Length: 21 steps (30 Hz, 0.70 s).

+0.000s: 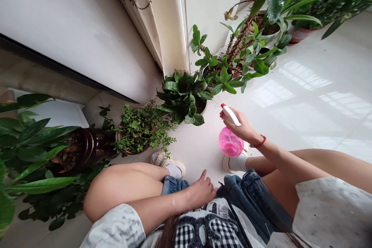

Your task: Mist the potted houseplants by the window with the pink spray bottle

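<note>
My right hand [238, 124] is wrapped round the neck of a spray bottle [230, 144] with a pink see-through body, a white trigger head and a red nozzle. The nozzle points left and up, where a thin streak shows in front of a potted plant with dark, broad leaves [186, 97]. My left hand [202, 190] rests near my lap, its fingers partly spread and holding nothing. Left of the dark-leaved plant stands a pot of small-leaved greenery [142, 128]. Beyond the bottle, a thorny-stemmed plant [235, 58] leans over its pot.
More potted plants [308, 4] line the wall at the upper right. A large-leaved plant [26, 139] and a dark brown glazed pot [94, 145] stand at the left. A white appliance [81, 27] and a patterned curtain [165, 19] are above. Pale shiny tiles [302, 104] cover the floor.
</note>
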Motion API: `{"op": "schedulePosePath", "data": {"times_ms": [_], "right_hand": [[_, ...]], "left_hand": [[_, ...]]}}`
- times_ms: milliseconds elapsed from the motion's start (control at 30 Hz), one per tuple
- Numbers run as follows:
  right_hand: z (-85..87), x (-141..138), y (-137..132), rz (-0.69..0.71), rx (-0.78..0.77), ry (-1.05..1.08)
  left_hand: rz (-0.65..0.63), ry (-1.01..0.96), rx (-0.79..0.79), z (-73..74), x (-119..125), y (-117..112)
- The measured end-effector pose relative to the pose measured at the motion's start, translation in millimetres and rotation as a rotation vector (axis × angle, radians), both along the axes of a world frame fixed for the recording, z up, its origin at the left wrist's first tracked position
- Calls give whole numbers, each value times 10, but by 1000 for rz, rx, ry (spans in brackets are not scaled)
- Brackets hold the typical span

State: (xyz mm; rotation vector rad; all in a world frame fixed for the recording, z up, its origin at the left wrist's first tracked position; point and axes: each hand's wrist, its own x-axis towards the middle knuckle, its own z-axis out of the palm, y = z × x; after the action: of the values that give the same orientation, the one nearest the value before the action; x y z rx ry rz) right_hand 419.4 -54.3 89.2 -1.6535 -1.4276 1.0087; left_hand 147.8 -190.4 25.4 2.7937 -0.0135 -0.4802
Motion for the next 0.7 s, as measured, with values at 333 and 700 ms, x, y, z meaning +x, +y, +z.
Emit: {"op": "schedulePosePath", "data": {"times_ms": [333,700], "right_hand": [[134,-156,264,-101,-5,-43],[74,-146,559,-207,-29,-62]], "left_hand": [[61,144,-56,56,-4,116],[156,323,25,-114,-59,172]]}}
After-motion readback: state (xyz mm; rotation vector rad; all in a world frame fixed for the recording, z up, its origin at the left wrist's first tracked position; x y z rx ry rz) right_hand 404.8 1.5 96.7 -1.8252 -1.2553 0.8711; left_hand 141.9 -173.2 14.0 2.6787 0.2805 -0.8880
